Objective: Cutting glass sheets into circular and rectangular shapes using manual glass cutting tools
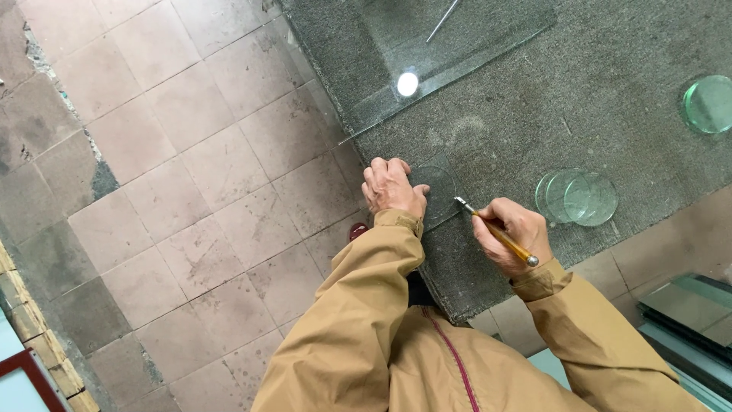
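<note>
A workbench covered in grey carpet (610, 114) fills the upper right of the frame, its near edge running diagonally toward the lower centre. On it lie a large clear glass sheet (427, 38) at the top centre, a small round glass piece (435, 191) near the left edge, a stack of round glass discs (577, 197) right of centre, and another green-tinted stack (709, 104) at the far right

We see a worn tiled floor (175, 191) at left, a grey carpeted table (610, 107) at right, and a brick edge (38, 336) near left.
</note>
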